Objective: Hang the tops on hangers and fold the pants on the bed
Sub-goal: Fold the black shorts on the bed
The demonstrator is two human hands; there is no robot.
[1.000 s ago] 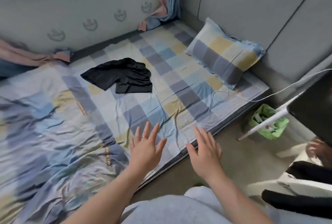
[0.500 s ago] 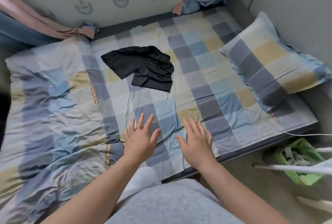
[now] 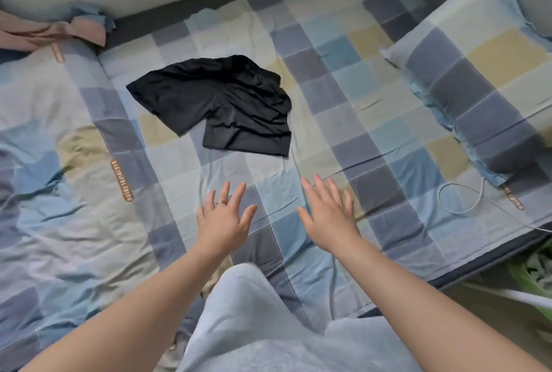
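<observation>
A pair of black shorts (image 3: pixel 221 108) lies crumpled on the checked bedsheet (image 3: pixel 343 120), a little left of the middle of the bed. Both my hands hover over the sheet, nearer to me than the shorts. My left hand (image 3: pixel 222 219) wears a ring and has its fingers spread straight. My right hand (image 3: pixel 328 213) is also flat with fingers spread. Neither hand touches the shorts or holds anything. No hanger is in view.
A checked pillow (image 3: pixel 478 73) lies at the right of the bed. A white cable (image 3: pixel 466 198) loops on the sheet near it. A rumpled duvet (image 3: pixel 59 192) covers the left. Pink and blue curtain ends (image 3: pixel 59 31) hang at the back left. A green basket (image 3: pixel 531 276) stands on the floor at the right.
My view has swung left and down from the floor and bed edge onto the bed. Both hands have moved forward over the sheet, closer to the black shorts, still flat.
</observation>
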